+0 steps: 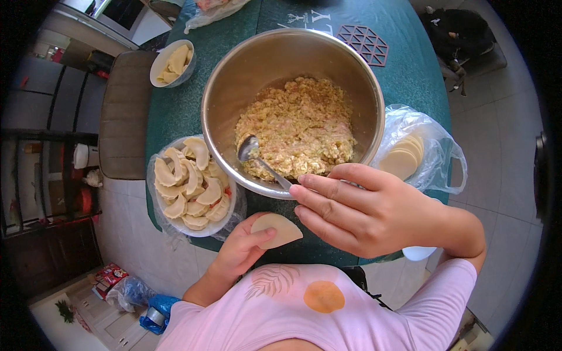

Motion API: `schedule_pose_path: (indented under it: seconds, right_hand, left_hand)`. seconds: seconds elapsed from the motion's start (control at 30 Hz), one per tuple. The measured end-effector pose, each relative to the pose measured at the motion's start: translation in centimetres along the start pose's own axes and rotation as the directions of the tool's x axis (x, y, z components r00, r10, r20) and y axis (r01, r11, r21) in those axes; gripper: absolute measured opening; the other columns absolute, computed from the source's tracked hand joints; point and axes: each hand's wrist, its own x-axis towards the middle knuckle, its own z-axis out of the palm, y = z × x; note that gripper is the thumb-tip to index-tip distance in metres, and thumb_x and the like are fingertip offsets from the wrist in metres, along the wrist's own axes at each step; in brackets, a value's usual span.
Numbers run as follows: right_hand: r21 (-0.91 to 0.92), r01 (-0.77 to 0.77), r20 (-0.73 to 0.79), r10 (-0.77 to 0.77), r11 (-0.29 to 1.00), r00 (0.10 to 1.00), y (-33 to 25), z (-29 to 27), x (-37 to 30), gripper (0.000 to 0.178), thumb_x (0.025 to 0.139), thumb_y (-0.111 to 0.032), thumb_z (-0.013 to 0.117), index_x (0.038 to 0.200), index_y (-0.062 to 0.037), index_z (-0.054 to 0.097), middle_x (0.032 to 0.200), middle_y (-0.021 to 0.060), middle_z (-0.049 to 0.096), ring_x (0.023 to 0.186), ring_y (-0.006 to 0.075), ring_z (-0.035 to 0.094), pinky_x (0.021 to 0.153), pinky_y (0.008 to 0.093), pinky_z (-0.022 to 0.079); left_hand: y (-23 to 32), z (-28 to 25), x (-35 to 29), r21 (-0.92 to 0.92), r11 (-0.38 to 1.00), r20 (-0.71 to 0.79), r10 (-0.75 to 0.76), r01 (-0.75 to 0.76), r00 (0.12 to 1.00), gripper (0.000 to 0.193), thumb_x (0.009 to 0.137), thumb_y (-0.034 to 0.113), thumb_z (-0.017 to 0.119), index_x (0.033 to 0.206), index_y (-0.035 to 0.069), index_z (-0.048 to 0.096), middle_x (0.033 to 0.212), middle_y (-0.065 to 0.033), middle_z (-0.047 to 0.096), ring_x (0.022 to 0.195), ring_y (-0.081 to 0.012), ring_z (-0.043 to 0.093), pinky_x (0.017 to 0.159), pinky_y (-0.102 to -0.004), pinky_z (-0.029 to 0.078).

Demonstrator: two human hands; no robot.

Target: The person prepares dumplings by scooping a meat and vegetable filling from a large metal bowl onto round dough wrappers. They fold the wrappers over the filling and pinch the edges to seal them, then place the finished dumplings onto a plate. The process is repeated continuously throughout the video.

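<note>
My left hand (pixel 237 250) holds a pale dumpling wrapper (pixel 279 230), thumb on top, just in front of a large steel bowl (pixel 225 88). Whether any filling lies in the wrapper cannot be seen. With my right hand (pixel 366 207) I grip the handle of a metal spoon (pixel 270 170) over the bowl's near rim. The spoon's head rests at the edge of the minced filling (pixel 298 126) inside the bowl. To the left, a white plate (pixel 218 227) is heaped with folded dumplings (pixel 190 181). A stack of round wrappers (pixel 403 158) sits in a clear plastic bag (pixel 448 153) at the right.
A white bowl (pixel 157 73) of dumplings or dough pieces stands at the far left of the green-covered table (pixel 410 82). Behind the steel bowl lies a brown lattice trivet (pixel 364 44). A brown chair (pixel 124 117) is against the table's left side.
</note>
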Motion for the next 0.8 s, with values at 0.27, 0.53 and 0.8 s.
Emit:
schedule_pose_path:
  seconds: [0.27, 0.53, 0.8]
  right_hand:
    - [-0.004, 0.022, 0.016, -0.022, 1.000, 1.000, -0.8, -0.4, -0.2, 0.033, 0.072, -0.016, 0.055, 0.096, 0.0059, 0.063, 0.104, 0.0178, 0.064, 0.098, 0.0273, 0.061, 0.085, 0.0346, 0.045]
    - [0.017, -0.091, -0.061, 0.092, 0.996, 0.994, 0.9, 0.5, 0.6, 0.030, 0.071, -0.016, 0.057, 0.093, 0.0048, 0.062, 0.103, 0.0150, 0.064, 0.099, 0.0244, 0.061, 0.084, 0.0335, 0.046]
    - [0.016, -0.017, 0.059, 0.016, 1.000, 0.998, 2.0, 1.1, 0.9, 0.023, 0.079, -0.011, 0.059, 0.099, 0.0000, 0.061, 0.110, 0.0138, 0.064, 0.101, 0.0233, 0.063, 0.082, 0.0348, 0.049]
  left_hand:
    - [-0.1, -0.1, 0.0, -0.030, 0.999, 0.029, 0.017, -0.016, 0.999, 0.032, 0.089, 0.007, 0.056, 0.120, 0.001, 0.049, 0.115, -0.0106, 0.059, 0.110, -0.0197, 0.056, 0.096, -0.0337, 0.043]
    - [-0.3, -0.5, -0.1, -0.029, 0.999, 0.036, 0.026, -0.025, 0.999, 0.033, 0.088, 0.007, 0.057, 0.119, 0.001, 0.049, 0.113, -0.0091, 0.059, 0.108, -0.0184, 0.056, 0.095, -0.0323, 0.043]
    - [-0.1, -0.9, -0.5, -0.058, 0.997, 0.015, 0.049, -0.048, 0.999, 0.033, 0.087, 0.004, 0.058, 0.119, 0.000, 0.049, 0.111, -0.0086, 0.059, 0.106, -0.0179, 0.057, 0.094, -0.0317, 0.044]
